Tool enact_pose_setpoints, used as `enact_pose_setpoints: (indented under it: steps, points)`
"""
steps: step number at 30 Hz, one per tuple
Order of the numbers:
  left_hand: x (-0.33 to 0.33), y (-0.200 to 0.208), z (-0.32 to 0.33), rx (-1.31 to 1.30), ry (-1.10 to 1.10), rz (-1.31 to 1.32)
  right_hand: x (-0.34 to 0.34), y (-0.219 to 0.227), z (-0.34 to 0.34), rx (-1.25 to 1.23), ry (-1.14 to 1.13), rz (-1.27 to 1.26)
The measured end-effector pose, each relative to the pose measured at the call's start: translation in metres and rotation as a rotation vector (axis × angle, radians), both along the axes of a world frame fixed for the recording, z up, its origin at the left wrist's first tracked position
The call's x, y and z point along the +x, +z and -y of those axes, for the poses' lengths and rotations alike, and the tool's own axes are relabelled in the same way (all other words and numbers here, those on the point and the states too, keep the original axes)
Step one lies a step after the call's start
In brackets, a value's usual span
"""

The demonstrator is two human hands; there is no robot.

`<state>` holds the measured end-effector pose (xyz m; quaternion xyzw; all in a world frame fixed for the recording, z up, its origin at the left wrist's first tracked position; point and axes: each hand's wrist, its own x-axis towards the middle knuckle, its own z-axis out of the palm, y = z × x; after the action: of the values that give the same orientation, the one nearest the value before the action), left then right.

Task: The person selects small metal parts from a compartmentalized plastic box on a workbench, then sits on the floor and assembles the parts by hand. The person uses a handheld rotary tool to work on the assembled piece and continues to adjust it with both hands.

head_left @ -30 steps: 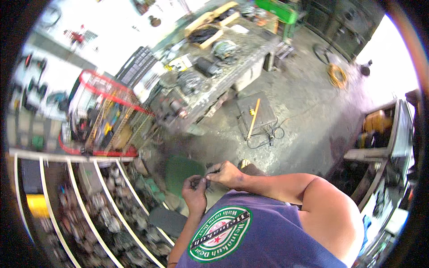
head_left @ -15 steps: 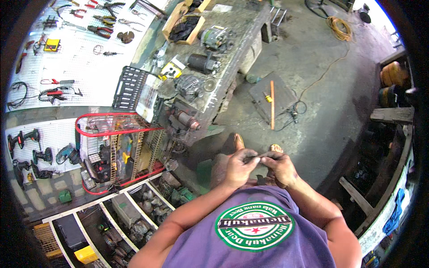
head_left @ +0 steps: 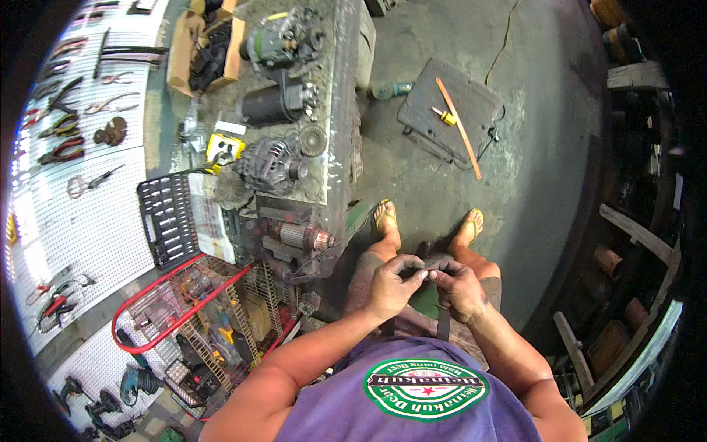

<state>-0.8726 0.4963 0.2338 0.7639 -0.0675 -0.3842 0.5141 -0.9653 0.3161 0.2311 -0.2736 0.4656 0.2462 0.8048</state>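
Observation:
In front of my purple shirt, my left hand (head_left: 395, 286) and my right hand (head_left: 458, 290) meet with thumbs and fingertips pinched together. Whatever lies between the fingertips is too small to make out. Dark smudges cover the fingers. Left of the hands, an armature with a copper end (head_left: 300, 236) rests in a dark clamp-like fixture by the workbench (head_left: 342, 88). Farther up the bench are an alternator (head_left: 265, 166), a black cylindrical motor (head_left: 266, 104) and another motor with green parts (head_left: 276, 46). Neither hand touches these.
A dark flat case (head_left: 420, 110) lies on the floor ahead, bearing an orange strip (head_left: 458, 129) and a small yellow tool (head_left: 445, 116). A socket set (head_left: 168, 217) and red-framed rack (head_left: 158, 300) stand left. Wooden shelving (head_left: 639, 234) lines the right.
The view has shifted, so the bench and its motors appear larger and nearer, and both feet show more fully. My hands stay together at the fingertips.

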Motion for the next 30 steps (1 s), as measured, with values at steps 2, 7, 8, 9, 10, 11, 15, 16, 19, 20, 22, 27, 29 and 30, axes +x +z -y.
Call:
enact_pose_setpoints:
  steps: [2, 7, 8, 9, 10, 11, 15, 16, 19, 20, 22, 27, 29, 30]
  points:
    - [-0.007, -0.035, -0.017, -0.017, 0.052, -0.088, -0.004, -0.035, -0.019, -0.238, 0.171, 0.138]
    - [-0.015, -0.129, -0.029, 0.028, -0.044, 0.085, -0.006, -0.133, -0.022, -0.575, 0.423, 0.334]
    - [-0.014, -0.147, -0.028, 0.012, -0.045, 0.081, -0.006, -0.15, -0.018, -0.548, 0.375, 0.355]
    - [-0.014, -0.166, -0.025, -0.005, -0.048, 0.095, -0.005, -0.167, -0.014, -0.533, 0.358, 0.357]
    - [-0.016, -0.182, -0.023, -0.032, -0.053, 0.131, -0.007, -0.181, -0.013, -0.542, 0.346, 0.365]
    - [-0.015, -0.199, -0.019, -0.075, -0.032, 0.171, -0.008, -0.196, -0.013, -0.588, 0.331, 0.376]
    - [-0.021, -0.254, -0.014, -0.178, -0.047, 0.184, -0.02, -0.242, -0.006, -0.74, 0.368, 0.441]
    - [-0.023, -0.263, -0.015, -0.195, -0.005, 0.102, -0.025, -0.249, -0.004, -0.79, 0.397, 0.464]
    - [-0.032, -0.275, -0.02, -0.232, -0.073, 0.26, -0.039, -0.257, -0.012, -0.819, 0.313, 0.486]
    - [-0.039, -0.27, -0.025, -0.233, -0.068, 0.268, -0.048, -0.253, -0.019, -0.751, 0.169, 0.5]
    - [-0.049, -0.252, -0.033, -0.278, -0.052, 0.337, -0.065, -0.241, -0.031, -0.635, -0.041, 0.401]
    - [-0.054, -0.148, -0.136, -0.343, -0.197, 0.953, -0.144, -0.208, -0.056, -0.797, -0.318, 0.408]
    - [-0.033, -0.106, -0.2, -0.132, -0.18, 1.451, -0.168, -0.205, -0.07, -0.769, -0.452, 0.476]
    - [-0.021, -0.092, -0.233, -0.011, -0.019, 1.528, -0.179, -0.207, -0.075, -0.655, -0.54, 0.464]
